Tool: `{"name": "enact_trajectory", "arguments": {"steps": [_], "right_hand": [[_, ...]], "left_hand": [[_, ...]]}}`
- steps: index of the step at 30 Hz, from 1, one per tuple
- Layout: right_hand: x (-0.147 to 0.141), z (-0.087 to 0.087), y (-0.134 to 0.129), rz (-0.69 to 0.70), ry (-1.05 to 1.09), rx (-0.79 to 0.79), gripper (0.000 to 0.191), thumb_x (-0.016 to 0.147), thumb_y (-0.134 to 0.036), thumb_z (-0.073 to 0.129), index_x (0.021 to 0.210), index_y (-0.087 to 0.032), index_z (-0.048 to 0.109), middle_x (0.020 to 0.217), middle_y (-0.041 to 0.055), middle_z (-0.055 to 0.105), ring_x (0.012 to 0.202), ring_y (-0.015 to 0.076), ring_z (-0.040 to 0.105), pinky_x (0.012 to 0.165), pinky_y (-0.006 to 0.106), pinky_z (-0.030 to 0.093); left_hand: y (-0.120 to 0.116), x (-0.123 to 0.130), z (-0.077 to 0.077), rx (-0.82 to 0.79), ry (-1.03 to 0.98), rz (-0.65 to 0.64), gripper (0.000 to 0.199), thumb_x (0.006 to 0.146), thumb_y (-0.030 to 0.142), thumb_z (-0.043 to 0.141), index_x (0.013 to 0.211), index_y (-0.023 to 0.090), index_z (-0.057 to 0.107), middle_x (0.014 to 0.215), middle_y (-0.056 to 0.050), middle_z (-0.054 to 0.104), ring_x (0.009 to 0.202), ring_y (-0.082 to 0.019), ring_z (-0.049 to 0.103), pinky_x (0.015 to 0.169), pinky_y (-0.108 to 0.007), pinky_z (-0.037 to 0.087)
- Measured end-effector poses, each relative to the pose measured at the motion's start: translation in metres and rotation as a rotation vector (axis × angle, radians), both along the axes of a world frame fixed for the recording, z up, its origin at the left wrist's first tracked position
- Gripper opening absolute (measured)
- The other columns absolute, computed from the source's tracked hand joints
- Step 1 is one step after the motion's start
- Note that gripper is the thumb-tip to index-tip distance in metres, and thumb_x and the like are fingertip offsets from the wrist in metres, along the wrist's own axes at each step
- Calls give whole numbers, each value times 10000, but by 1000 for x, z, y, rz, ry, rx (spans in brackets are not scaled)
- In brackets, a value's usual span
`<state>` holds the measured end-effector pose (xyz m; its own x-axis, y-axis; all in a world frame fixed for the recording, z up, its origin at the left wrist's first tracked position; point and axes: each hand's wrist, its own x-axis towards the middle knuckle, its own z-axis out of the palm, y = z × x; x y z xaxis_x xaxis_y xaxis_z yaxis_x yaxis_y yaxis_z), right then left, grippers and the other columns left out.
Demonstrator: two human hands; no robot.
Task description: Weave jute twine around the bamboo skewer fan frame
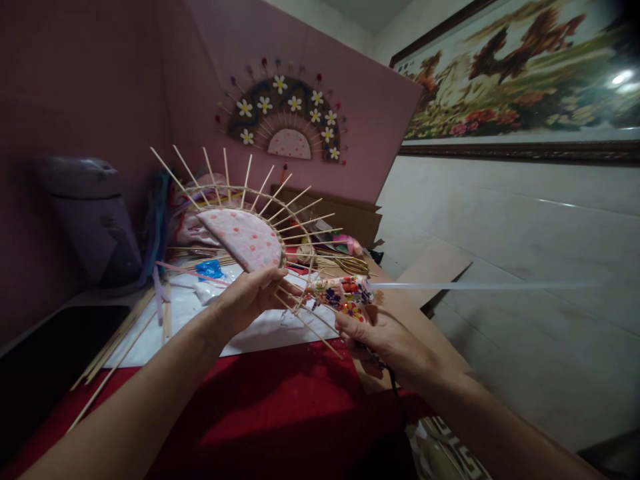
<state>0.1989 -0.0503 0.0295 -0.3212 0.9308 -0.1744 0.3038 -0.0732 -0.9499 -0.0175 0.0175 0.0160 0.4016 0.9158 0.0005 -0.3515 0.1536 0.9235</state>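
Observation:
Gripped at its lower right corner by my left hand (257, 297) is a fan-shaped piece: a half-round pad (245, 237) in pale cloth with reddish dots, with thin sticks spreading outward and twine running across them. My right hand (373, 333) is closed on a flower-patterned glue gun (343, 293). A long translucent glue stick (450, 286) juts from its back toward the right. The gun's front end is beside the twine and lower sticks, near my left fingers; whether it touches them cannot be made out.
Loose sticks (117, 333) and white paper (300, 330) lie on a red cloth (295, 393). A lilac container (95, 227) stands left. Cardboard (400, 320) is at right. Behind, a pink board (370, 133) bears a flowered half-round decoration (290, 107).

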Motion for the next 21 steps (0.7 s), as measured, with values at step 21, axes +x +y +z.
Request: {"name": "enact_trajectory", "arguments": {"steps": [21], "right_hand": [[19,13,4,-144,127,226,398,746,-544,599,738,-168,469,581,-42,442,385,40,354,314,170,276]], "left_hand": [[-2,1,1,-39,-31,29,203,768,178,505,652,86,644,709,-119,703,583,-182,640,624,-311,505]]}}
